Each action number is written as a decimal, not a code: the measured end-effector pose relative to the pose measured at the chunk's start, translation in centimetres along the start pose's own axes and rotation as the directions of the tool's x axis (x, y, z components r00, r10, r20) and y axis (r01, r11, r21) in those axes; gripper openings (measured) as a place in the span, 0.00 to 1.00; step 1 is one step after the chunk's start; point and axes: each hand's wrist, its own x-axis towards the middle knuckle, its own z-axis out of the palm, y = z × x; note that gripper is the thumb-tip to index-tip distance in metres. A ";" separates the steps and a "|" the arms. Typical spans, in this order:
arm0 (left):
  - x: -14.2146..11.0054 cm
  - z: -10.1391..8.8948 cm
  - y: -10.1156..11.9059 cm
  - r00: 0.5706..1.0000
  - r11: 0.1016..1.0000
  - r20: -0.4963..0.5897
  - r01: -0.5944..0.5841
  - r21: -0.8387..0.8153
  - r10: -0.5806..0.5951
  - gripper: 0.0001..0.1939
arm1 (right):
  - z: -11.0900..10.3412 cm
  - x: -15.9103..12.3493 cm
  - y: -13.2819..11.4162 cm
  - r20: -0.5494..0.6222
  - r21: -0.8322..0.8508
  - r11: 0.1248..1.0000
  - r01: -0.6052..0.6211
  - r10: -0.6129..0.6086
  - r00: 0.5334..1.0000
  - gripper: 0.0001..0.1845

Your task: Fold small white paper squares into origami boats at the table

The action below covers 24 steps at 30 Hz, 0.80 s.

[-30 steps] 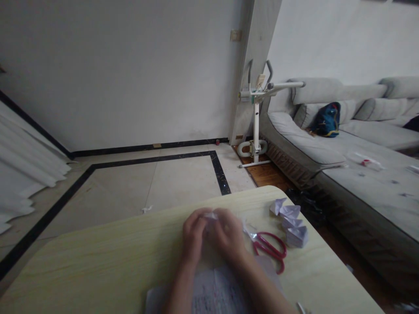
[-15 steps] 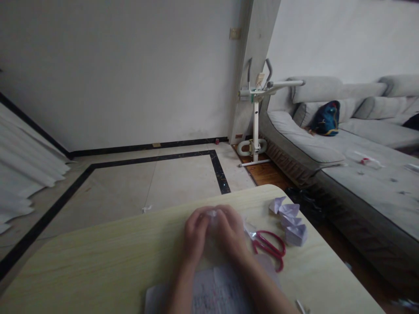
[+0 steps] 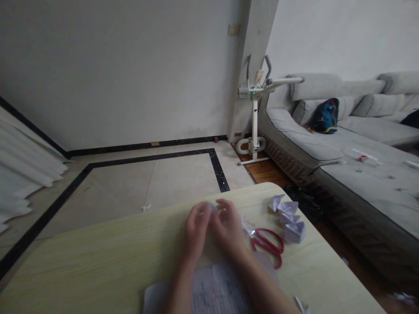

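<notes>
My left hand (image 3: 195,229) and my right hand (image 3: 229,226) meet over the middle of the pale wooden table (image 3: 98,257). Both are closed on a small white piece of paper (image 3: 212,208) that shows between the fingertips. Most of that paper is hidden by the fingers. A printed sheet of paper (image 3: 212,292) lies under my forearms at the near edge. Red-handled scissors (image 3: 268,246) lie on the table just right of my right hand. Several small folded paper shapes (image 3: 290,218) sit in a row beyond the scissors.
A grey sofa (image 3: 343,152) with a blue bag (image 3: 324,115) stands to the right. A white exercise bike (image 3: 255,117) stands by the wall pillar. Tiled floor with a black border lies beyond the table. A paper scrap (image 3: 299,303) lies at the table's near right edge.
The hands have stayed together on the small paper, with the fingers shifting slightly. The view has tilted a little.
</notes>
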 end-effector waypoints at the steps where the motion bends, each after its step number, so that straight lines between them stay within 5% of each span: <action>1: 0.0 0.0 0.1 1.000 1.000 -0.001 0.009 0.002 -0.009 0.18 | 0.0 0.0 0.0 0.007 -0.010 1.000 0.004 -0.004 1.000 0.14; 24: 0.1 -0.3 -0.6 0.998 0.999 -0.063 -0.029 0.013 0.030 0.13 | -0.3 0.5 -0.7 0.086 -0.114 0.992 -0.050 0.060 0.995 0.15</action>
